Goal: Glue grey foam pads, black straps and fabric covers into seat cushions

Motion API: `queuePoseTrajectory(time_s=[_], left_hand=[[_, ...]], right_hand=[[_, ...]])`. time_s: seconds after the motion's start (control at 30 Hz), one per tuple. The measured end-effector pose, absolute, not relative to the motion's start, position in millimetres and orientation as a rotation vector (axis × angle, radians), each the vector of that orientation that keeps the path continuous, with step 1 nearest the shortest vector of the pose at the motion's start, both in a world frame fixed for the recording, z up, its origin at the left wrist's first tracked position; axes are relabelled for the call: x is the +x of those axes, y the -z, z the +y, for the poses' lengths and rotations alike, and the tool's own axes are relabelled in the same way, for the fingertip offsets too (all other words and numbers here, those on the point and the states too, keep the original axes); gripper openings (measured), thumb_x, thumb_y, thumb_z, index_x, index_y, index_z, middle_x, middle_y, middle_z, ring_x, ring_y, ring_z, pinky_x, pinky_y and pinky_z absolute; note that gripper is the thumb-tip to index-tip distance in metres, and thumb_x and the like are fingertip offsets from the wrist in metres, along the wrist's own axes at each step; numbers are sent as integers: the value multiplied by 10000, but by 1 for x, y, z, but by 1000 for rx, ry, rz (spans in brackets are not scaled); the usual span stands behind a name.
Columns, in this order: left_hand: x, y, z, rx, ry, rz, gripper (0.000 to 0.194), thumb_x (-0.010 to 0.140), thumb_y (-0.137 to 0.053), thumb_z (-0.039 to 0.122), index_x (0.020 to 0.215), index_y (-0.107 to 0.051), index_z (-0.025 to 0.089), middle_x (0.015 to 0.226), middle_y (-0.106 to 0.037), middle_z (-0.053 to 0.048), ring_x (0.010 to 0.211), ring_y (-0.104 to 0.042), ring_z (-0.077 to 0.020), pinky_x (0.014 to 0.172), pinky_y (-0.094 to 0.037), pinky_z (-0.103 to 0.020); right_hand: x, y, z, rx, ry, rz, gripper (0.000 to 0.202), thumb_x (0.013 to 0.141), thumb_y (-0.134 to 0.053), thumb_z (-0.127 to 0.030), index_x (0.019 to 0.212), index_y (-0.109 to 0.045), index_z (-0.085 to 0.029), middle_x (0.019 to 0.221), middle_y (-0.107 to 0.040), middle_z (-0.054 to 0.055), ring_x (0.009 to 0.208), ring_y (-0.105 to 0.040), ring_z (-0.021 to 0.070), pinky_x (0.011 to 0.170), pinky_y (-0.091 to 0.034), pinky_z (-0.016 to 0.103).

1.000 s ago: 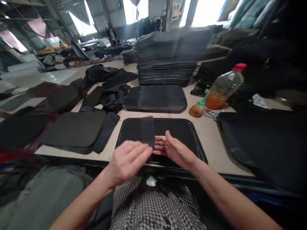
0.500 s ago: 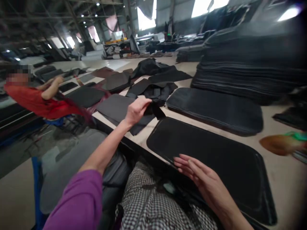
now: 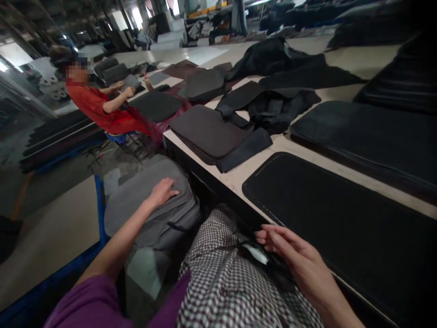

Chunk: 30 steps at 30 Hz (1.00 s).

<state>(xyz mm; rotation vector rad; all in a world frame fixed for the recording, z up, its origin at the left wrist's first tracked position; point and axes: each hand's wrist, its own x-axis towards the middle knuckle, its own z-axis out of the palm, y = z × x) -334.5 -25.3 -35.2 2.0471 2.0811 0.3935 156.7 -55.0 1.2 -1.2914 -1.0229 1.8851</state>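
Observation:
My left hand (image 3: 164, 191) rests on a stack of grey fabric pieces (image 3: 136, 200) beside the table, its fingers partly spread and nothing visible in them. Near the table's front edge, my right hand (image 3: 290, 248) hovers with loosely bent fingers and an empty palm, above the checked cloth on my lap (image 3: 228, 282). A large black rounded panel (image 3: 334, 218) lies flat on the table (image 3: 235, 182), just beyond my right hand. Brownish-grey panels (image 3: 211, 132) and a dark strip (image 3: 246, 150) lie on the table's left part.
Dark fabric scraps (image 3: 280, 109) lie at the table's middle, with a stack of black panels (image 3: 368, 136) to the right. At the left, a person in red (image 3: 92, 105) sits working. A blue-edged board (image 3: 61, 232) stands at the lower left.
My left hand has let go of the dark strip over the table and moved down onto the grey stack. The view has turned left. My right hand stays near the table edge.

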Motion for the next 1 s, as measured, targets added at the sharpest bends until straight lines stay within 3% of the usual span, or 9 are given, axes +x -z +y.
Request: queuePoseTrajectory(time_s=[0.2,0.5,0.7,0.83,1.0], left_hand=[[-350,89,-67,1947,-395,2126,184,895,-707,344,1014,-647,218,1179,-629,-98,1166,-540,-275,1018,-445,-411],[-360,91,-68,1748,-673,2014,194,867,-712,415,891,-717,222,1207,-688,-91,1210,-565,-274,1107,-404,-441],[-381,84,-67,1309,-1050,2122,444,797,-690,601,910,-754,176,1161,-730,-127,1015,-653,-245,904,-499,-369],[-408,56,-72,1024,-1277,2198,667,699,-708,720,1001,-740,126,1054,-743,-133,827,-632,-189,698,-466,-277],[-404,33,-71,1042,-1260,2160,640,656,-757,704,956,-740,139,855,-719,-50,689,-574,-144,618,-411,-244]], right_hand=[[133,-1,-52,-1245,-1946,-1120,465,903,-706,-551,1215,-702,-206,1171,-736,126,1052,-681,271,950,-516,396],[131,6,-56,-1266,-1931,-1076,476,871,-736,-567,1195,-713,-219,1166,-739,119,1074,-676,277,945,-512,389],[126,5,-58,-1223,-1966,-1100,448,897,-716,-555,1198,-706,-223,1152,-739,107,1048,-673,250,946,-505,371],[127,5,-56,-1172,-1964,-1105,431,913,-705,-539,1200,-705,-218,1158,-734,105,1037,-661,226,916,-511,338],[125,4,-51,-1126,-1953,-1108,439,897,-723,-539,1169,-712,-194,1131,-740,115,1009,-670,221,869,-522,325]])
